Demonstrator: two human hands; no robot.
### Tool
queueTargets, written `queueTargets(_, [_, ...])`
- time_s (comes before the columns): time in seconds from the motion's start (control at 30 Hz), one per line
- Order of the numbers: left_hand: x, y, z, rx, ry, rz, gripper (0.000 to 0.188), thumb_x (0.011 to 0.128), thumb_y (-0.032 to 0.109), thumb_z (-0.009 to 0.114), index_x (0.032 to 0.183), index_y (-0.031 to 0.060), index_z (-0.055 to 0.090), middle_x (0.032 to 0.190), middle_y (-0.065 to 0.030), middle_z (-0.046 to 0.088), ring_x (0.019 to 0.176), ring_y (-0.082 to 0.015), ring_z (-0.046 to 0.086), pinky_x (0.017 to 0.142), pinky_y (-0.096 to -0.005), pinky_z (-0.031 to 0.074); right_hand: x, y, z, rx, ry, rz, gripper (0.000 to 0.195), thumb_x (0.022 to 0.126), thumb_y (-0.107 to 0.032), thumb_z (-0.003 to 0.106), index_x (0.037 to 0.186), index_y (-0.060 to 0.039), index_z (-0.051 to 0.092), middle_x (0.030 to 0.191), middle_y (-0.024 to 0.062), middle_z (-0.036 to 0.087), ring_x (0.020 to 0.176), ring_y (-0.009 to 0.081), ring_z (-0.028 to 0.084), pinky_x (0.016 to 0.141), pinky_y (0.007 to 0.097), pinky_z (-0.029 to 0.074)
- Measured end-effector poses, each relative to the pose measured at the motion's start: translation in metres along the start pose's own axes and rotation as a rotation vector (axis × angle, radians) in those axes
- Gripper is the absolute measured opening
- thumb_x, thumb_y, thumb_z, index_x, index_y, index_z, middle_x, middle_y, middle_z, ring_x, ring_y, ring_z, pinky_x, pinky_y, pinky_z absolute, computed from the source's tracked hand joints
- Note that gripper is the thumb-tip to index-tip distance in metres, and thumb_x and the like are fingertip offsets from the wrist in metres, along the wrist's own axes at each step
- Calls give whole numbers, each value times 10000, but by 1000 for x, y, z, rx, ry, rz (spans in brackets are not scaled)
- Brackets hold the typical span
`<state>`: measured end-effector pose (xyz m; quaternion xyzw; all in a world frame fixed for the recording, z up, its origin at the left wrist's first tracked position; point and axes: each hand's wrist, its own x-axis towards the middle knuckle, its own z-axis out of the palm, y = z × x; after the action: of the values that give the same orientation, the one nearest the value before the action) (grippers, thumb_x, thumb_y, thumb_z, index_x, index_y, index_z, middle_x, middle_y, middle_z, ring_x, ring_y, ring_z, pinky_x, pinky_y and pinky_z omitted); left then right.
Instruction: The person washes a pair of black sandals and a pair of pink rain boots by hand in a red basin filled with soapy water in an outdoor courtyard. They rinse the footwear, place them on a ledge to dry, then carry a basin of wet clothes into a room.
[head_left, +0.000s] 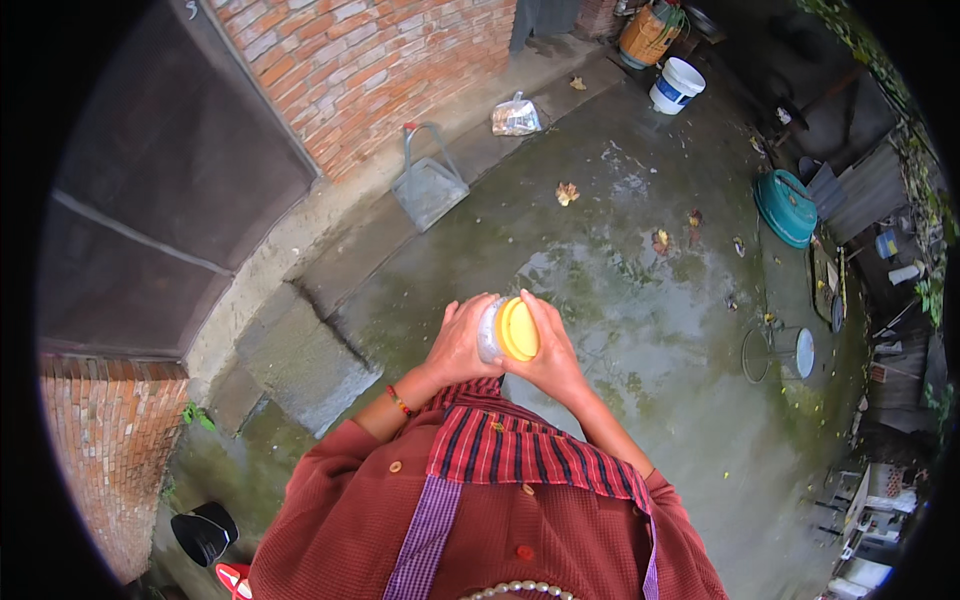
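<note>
In front of my body, both hands are around a clear jar (490, 337) with a yellow lid (519, 330). My left hand (463, 341) grips the jar's body from the left. From the right, my right hand (551, 349) has its fingers at the rim of the lid. The jar is tilted so that the lid faces right, and the lid sits on it. What is inside the jar cannot be made out clearly. Below the hands hangs a red and black striped apron (525, 446) over a dark red top.
A wet concrete yard (645, 465) spreads around me. A metal dustpan (431, 191) and a filled plastic bag (515, 116) lie along the brick wall (390, 67). Beyond are a white bucket (676, 86) and a green tub (786, 208). A black bucket (204, 534) stands at lower left.
</note>
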<state>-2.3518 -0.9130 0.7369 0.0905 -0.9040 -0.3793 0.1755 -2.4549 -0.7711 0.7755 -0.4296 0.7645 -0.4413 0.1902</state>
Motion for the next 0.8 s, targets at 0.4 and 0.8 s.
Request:
queueTargets(0.4, [318,-56,50,95,-293,2,1063,496,508,732,1336,105,219,1381,-134,224,1289,-305,200,983,-564,150,219,135,-168,-197,194,88,847,552,-154,772,1270,-65,332,1151,172,390,1064,320,433,906,374,394])
queueTargets(0.8, [300,-289,100,-3,-188,-1089,548,707,386,645,1097,25,511,1054,-164,571,993,-310,535,851,-371,420,506,320,-280,-337,43,40,872,528,-160,786,1277,-140,339,1167,159,387,1057,325,437,880,375,404])
